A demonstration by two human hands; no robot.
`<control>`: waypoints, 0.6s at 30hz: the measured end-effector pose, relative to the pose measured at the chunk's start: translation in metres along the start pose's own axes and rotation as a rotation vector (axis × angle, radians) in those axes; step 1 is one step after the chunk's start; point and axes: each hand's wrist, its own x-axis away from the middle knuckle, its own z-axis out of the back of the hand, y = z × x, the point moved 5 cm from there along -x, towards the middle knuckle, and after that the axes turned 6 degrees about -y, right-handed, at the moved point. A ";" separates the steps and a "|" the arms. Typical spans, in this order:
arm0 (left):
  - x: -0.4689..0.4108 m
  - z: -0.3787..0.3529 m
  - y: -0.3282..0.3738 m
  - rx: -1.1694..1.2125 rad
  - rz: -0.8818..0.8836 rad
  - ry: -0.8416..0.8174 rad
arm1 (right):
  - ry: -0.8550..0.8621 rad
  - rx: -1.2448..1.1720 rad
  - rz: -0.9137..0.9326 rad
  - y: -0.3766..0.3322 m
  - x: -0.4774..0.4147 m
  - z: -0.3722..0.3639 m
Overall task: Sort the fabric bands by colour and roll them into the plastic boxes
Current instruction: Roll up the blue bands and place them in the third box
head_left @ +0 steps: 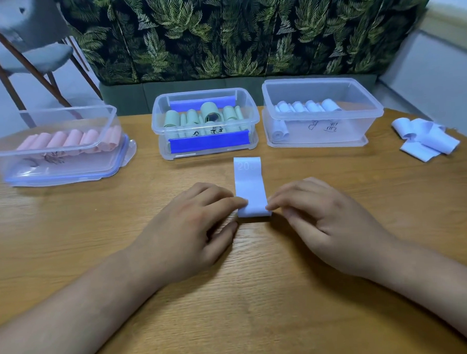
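Observation:
A pale blue fabric band (249, 185) lies flat on the wooden table, its near end folded over. My left hand (194, 226) pinches that near end from the left and my right hand (323, 216) pinches it from the right. Three clear plastic boxes stand behind it. The left box (68, 166) holds pink rolls. Green rolls fill the middle box (161, 118). The right box (371, 124) holds several pale blue rolls. A loose heap of pale blue bands (425, 139) lies at the far right of the table.
The wooden table (257, 295) reaches to a green sofa with a leaf-print back. A grey chair (32, 56) with brown legs stands at the far left. Each box rests on its own lid.

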 end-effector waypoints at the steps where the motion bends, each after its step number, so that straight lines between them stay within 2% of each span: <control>1: 0.000 0.000 0.000 -0.004 0.005 -0.002 | 0.004 0.030 0.029 0.000 -0.005 -0.002; 7: -0.002 -0.002 -0.002 -0.033 0.046 -0.053 | 0.108 0.005 0.043 0.012 -0.016 -0.006; 14: -0.002 -0.004 -0.012 0.117 0.140 -0.047 | 0.112 -0.062 0.024 0.018 -0.018 -0.006; 18: -0.002 -0.005 -0.013 0.126 0.155 -0.041 | 0.095 -0.051 0.005 0.021 -0.017 -0.007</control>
